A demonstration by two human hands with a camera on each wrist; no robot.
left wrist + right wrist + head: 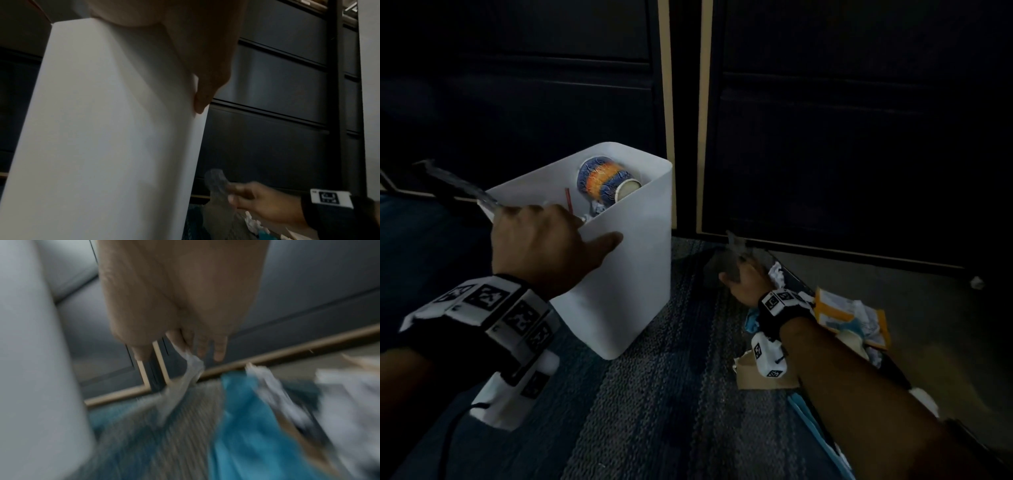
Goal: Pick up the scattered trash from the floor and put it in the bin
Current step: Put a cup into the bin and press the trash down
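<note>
Dim, underexposed scene; dark cabinets swallow detail. The head view bends at its edges. The right wrist view is heavily motion-blurred.

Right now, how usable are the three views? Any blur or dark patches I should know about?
Head view: dim but sharp; the bin and the trash pile read clearly, the cabinets are near black. Left wrist view: steady, mostly bin wall, right hand slightly smeared. Right wrist view: heavy motion blur, so the floor litter is streaked and what the right hand pinches is unclear.

A tall white plastic bin (619, 274) stands upright on the carpet, holding a blue-and-orange paper cup (604, 183). Crumpled white paper (777, 274), an orange-edged wrapper (849, 315) and blue scraps (242, 426) lie scattered just right of it.
</note>
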